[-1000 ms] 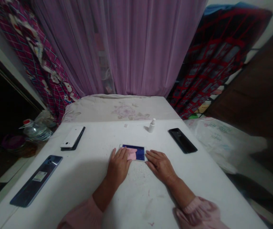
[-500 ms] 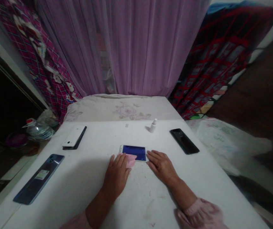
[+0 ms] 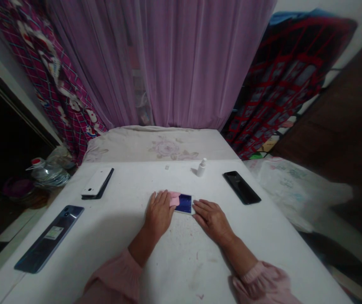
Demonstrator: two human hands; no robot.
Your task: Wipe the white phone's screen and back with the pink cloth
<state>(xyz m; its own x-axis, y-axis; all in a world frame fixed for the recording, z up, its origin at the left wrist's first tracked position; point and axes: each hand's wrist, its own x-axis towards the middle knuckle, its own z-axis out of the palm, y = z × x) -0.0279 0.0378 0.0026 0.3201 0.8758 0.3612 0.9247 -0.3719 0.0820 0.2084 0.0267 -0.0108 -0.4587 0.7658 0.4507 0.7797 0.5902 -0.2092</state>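
A white-edged phone (image 3: 185,203) with a blue screen lies flat on the white table. My left hand (image 3: 160,213) presses a pink cloth (image 3: 174,198) onto the left part of this phone, its fingers covering that end. At the phone's right edge rests my right hand (image 3: 212,219), fingers close together and touching the edge, steadying it from the side. Behind them stands a small white spray bottle (image 3: 201,168).
On the left of the table (image 3: 105,253) lie a white phone (image 3: 96,181) on a dark one and a dark blue phone (image 3: 49,238). A black phone (image 3: 241,187) lies at the right. A water jug (image 3: 48,173) stands beyond the left edge.
My left hand has moved the pink cloth forward, up the phone's left part, hiding more of the screen. My right hand has stayed at the right edge. The view has shifted slightly.
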